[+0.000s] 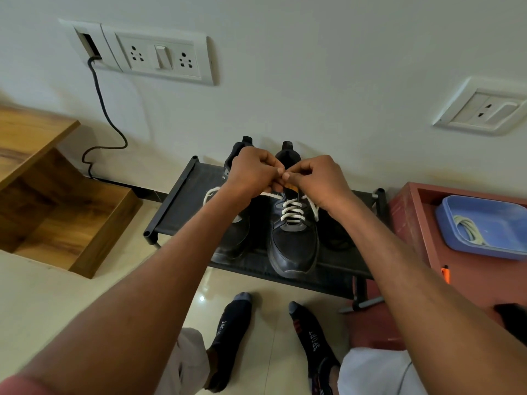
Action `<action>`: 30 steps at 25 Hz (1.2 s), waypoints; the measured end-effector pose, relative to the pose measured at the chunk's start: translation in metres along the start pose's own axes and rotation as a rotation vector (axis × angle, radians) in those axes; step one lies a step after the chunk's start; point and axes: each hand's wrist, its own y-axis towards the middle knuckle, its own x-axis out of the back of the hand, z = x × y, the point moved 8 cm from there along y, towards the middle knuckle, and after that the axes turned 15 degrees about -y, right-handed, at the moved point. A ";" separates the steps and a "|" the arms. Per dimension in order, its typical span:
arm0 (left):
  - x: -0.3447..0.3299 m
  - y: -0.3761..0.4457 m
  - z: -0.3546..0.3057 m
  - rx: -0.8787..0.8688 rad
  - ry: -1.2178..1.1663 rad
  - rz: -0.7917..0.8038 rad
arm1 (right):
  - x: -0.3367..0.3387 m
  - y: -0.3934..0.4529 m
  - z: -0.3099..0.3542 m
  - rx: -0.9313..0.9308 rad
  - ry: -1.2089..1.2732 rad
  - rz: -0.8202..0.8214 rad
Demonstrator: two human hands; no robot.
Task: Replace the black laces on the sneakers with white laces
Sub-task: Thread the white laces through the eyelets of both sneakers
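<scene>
Two black leather-and-mesh sneakers stand side by side on a low black fabric-topped shoe rack (pixel 182 206) against the far wall, toes pointing near. The right sneaker (pixel 293 240) carries a flat white woven lace (pixel 292 212) crossed through its lower eyelets; the left sneaker (pixel 236 238) is largely hidden behind the left forearm, though a loop of white lace (pixel 209 193) shows at its left side. Both hands meet above the tongue of the right sneaker. The left hand (pixel 251 173) has its fingers curled and pinches a lace end near the top eyelets; the right hand (pixel 312 178) is likewise curled, thumb and forefinger pinching the other end. Whether a knot is being formed cannot be told. The lace is judged light, limp and slightly grippy; it is best held close to its stiff tip for threading, or just beside the eyelet for tightening. The sneaker is light and may shift on the soft rack top if pulled hard. To the right, a blue plastic tray (pixel 507 252) on a red-brown cabinet (pixel 410 223) holds a pale coiled cord (pixel 467 226). A wooden shelf unit (pixel 71 212) stands left, well apart. Nothing obstructs the hands; the forearms alone screen the left sneaker.
</scene>
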 end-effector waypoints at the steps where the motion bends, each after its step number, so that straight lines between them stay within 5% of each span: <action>1: 0.000 0.001 0.001 0.002 0.000 0.004 | -0.003 0.001 0.000 0.011 -0.062 0.003; 7: 0.011 0.006 -0.001 -0.114 0.225 -0.040 | -0.007 0.004 -0.011 0.015 -0.221 -0.026; 13: -0.007 0.008 0.004 -0.202 0.584 0.089 | -0.006 -0.001 -0.009 0.062 -0.431 -0.018; 20: -0.002 0.015 0.007 -0.179 0.546 0.070 | -0.009 -0.001 -0.007 0.012 -0.525 -0.033; 26: 0.000 0.015 0.011 -0.143 0.491 0.074 | -0.021 -0.004 -0.022 -0.088 -0.347 0.017; 30: 0.000 0.015 0.012 -0.141 0.473 0.086 | -0.022 -0.006 -0.013 -0.034 -0.500 -0.038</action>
